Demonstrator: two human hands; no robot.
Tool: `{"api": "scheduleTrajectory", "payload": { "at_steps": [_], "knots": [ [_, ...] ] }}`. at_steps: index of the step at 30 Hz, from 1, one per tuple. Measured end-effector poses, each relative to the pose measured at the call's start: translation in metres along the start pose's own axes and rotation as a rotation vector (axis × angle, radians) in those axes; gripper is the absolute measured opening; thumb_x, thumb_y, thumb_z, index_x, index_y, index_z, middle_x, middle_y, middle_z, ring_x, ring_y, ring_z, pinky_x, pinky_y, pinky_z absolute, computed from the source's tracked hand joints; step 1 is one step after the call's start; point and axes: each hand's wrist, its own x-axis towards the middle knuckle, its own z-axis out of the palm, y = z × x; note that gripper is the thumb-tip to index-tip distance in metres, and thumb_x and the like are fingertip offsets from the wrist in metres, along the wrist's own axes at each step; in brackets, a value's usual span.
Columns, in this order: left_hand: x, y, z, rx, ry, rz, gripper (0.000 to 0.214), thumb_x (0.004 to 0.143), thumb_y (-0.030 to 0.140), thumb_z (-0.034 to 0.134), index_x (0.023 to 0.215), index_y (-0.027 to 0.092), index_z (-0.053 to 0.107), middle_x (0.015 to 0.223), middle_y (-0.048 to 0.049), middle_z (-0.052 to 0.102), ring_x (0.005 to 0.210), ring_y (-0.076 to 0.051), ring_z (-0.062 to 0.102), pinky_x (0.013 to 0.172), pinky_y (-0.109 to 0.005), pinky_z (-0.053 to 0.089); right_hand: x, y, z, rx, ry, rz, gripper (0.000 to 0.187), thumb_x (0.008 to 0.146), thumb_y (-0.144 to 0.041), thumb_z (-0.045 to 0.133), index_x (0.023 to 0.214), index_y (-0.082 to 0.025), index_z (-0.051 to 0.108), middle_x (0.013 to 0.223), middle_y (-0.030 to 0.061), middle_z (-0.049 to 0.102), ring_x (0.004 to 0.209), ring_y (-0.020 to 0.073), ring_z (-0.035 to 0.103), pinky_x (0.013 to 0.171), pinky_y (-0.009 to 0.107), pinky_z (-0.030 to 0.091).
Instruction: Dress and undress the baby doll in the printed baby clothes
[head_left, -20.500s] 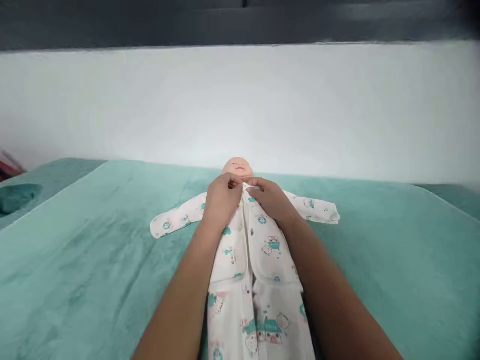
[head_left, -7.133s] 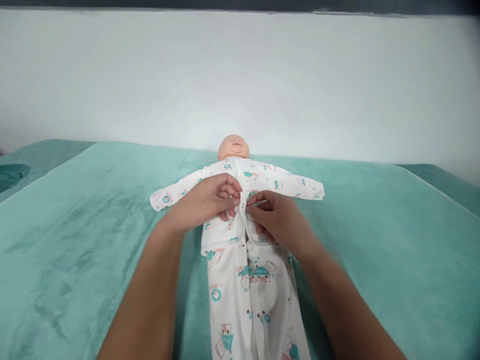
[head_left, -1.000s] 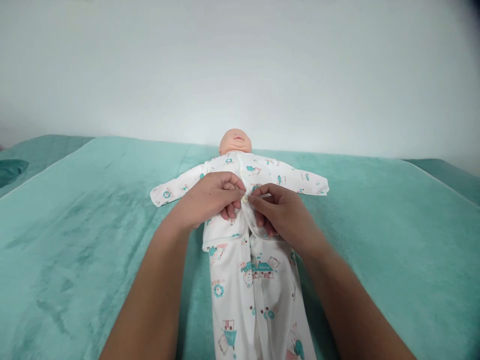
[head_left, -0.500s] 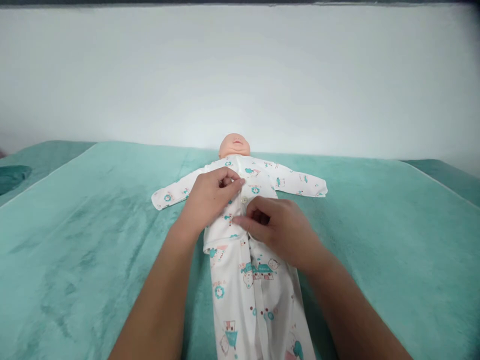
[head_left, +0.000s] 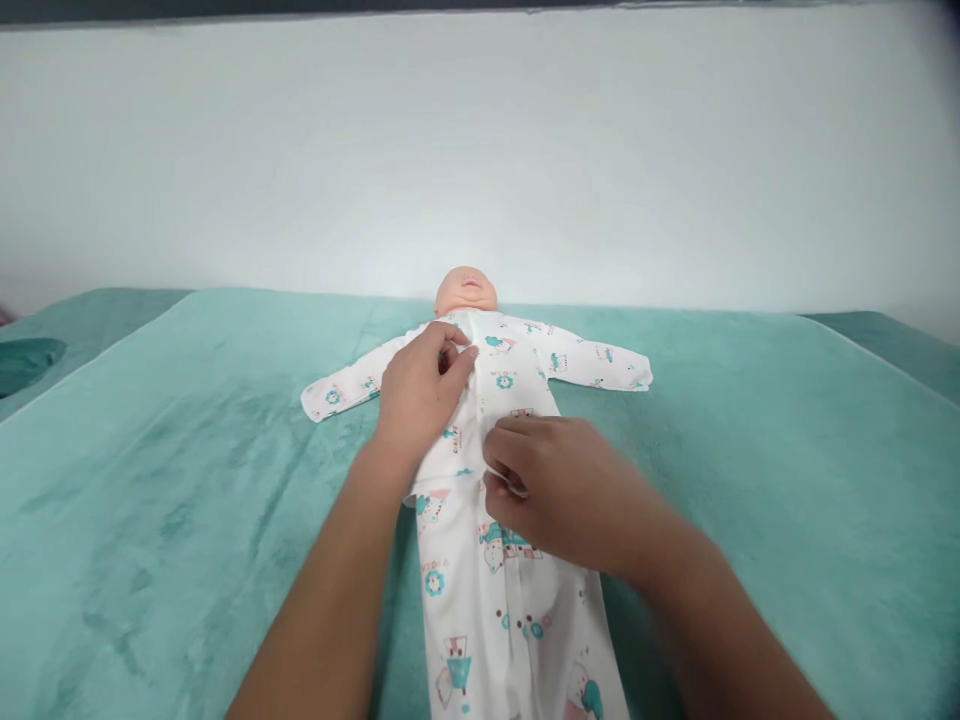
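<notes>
One white jacket (head_left: 501, 395), printed with small teal and pink figures, is found on a doll laid on its back, the doll's head (head_left: 466, 290) pointed away from the person. The jacket lies beneath and between both hands. By the left hand (head_left: 427, 385) the upper front is covered beside the centre line, thumb and forefinger only narrowly parted; whether fabric is pinched cannot be told. By the right hand (head_left: 559, 485) the lower front and part of the hem are hidden, its fingers curled toward the thumb with a slight gap; whether cloth is gripped cannot be determined. Both sleeves are spread outward, beyond the hands. Below the hem, matching trousers (head_left: 457, 600) are extended between the forearms. All is supported on a green blanket (head_left: 187, 480), backed by a pale wall (head_left: 465, 150).
</notes>
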Motion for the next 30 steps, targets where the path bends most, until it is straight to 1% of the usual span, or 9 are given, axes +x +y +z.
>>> {"api": "scheduleTrajectory", "payload": {
  "at_steps": [4, 8, 12, 15, 18, 20, 24, 26, 30],
  "knots": [
    [0.0, -0.002, 0.003, 0.021, 0.023, 0.05, 0.02, 0.088, 0.037, 0.058, 0.102, 0.023, 0.064, 0.073, 0.0031, 0.06, 0.068, -0.014, 0.054, 0.064, -0.027, 0.04, 0.002, 0.0, 0.006, 0.019, 0.015, -0.031, 0.032, 0.088, -0.02, 0.05, 0.06, -0.018, 0.034, 0.06, -0.0032, 0.045, 0.058, 0.0106, 0.033, 0.056, 0.03, 0.02],
    [-0.001, 0.0, 0.003, 0.066, -0.006, 0.093, 0.018, 0.085, 0.032, 0.061, 0.1, 0.025, 0.069, 0.076, 0.0023, 0.058, 0.07, -0.014, 0.053, 0.066, -0.028, 0.041, 0.004, 0.002, 0.012, 0.203, 0.069, -0.105, 0.043, 0.093, -0.026, 0.052, 0.056, -0.017, 0.031, 0.053, -0.0044, 0.039, 0.055, 0.0097, 0.032, 0.057, 0.029, 0.025],
    [0.0, -0.001, 0.003, 0.057, 0.019, 0.076, 0.013, 0.085, 0.028, 0.059, 0.094, 0.023, 0.066, 0.074, 0.0025, 0.058, 0.069, -0.014, 0.053, 0.065, -0.028, 0.041, 0.01, 0.011, 0.021, 0.461, 0.415, -0.046, 0.032, 0.093, -0.024, 0.053, 0.063, -0.02, 0.044, 0.064, -0.0031, 0.05, 0.061, 0.0108, 0.045, 0.058, 0.028, 0.035],
    [0.001, -0.004, 0.005, 0.055, 0.036, 0.076, 0.01, 0.087, 0.027, 0.056, 0.088, 0.022, 0.064, 0.074, 0.0022, 0.06, 0.069, -0.014, 0.054, 0.065, -0.029, 0.042, 0.019, 0.027, 0.032, 0.504, 0.615, 0.027, 0.01, 0.093, -0.024, 0.053, 0.089, -0.022, 0.062, 0.098, 0.0044, 0.067, 0.094, 0.0173, 0.061, 0.083, 0.033, 0.048],
    [0.002, -0.009, 0.008, 0.072, 0.073, 0.1, 0.012, 0.089, 0.029, 0.054, 0.084, 0.021, 0.061, 0.08, -0.0003, 0.064, 0.075, -0.016, 0.058, 0.071, -0.031, 0.046, 0.028, 0.043, 0.041, 0.49, 0.556, 0.073, 0.03, 0.094, -0.032, 0.054, 0.122, -0.025, 0.061, 0.137, 0.008, 0.058, 0.132, 0.0226, 0.049, 0.112, 0.044, 0.039],
    [0.004, -0.014, 0.011, 0.088, 0.12, 0.186, 0.014, 0.092, 0.03, 0.05, 0.086, 0.021, 0.059, 0.101, -0.0047, 0.068, 0.096, -0.02, 0.061, 0.087, -0.036, 0.048, 0.034, 0.05, 0.044, 0.466, 0.46, 0.077, 0.042, 0.095, -0.037, 0.051, 0.136, -0.026, 0.055, 0.151, 0.0067, 0.047, 0.144, 0.0228, 0.036, 0.12, 0.047, 0.028],
    [0.011, -0.023, 0.017, 0.086, 0.032, 0.365, 0.029, 0.1, 0.033, 0.038, 0.118, 0.021, 0.058, 0.147, -0.0062, 0.051, 0.142, -0.023, 0.037, 0.116, -0.044, 0.032, 0.045, 0.055, 0.042, 0.468, 0.354, 0.072, 0.052, 0.098, -0.041, 0.043, 0.147, -0.026, 0.045, 0.159, 0.0033, 0.037, 0.15, 0.021, 0.025, 0.124, 0.047, 0.021],
    [0.014, -0.025, 0.018, 0.113, -0.05, 0.349, 0.038, 0.102, 0.035, 0.033, 0.132, 0.021, 0.053, 0.148, -0.0051, 0.05, 0.145, -0.023, 0.033, 0.119, -0.045, 0.029, 0.049, 0.056, 0.04, 0.497, 0.352, 0.069, 0.054, 0.098, -0.043, 0.042, 0.149, -0.026, 0.043, 0.159, 0.0025, 0.036, 0.15, 0.02, 0.025, 0.125, 0.044, 0.02],
    [0.015, -0.021, 0.017, 0.17, -0.07, 0.305, 0.042, 0.102, 0.038, 0.033, 0.134, 0.021, 0.055, 0.142, -0.005, 0.056, 0.14, -0.023, 0.04, 0.118, -0.044, 0.031, 0.057, 0.065, 0.04, 0.567, 0.341, 0.152, 0.061, 0.096, -0.05, 0.044, 0.151, -0.023, 0.04, 0.16, 0.0038, 0.034, 0.15, 0.0205, 0.025, 0.125, 0.041, 0.018]
  ]
}}
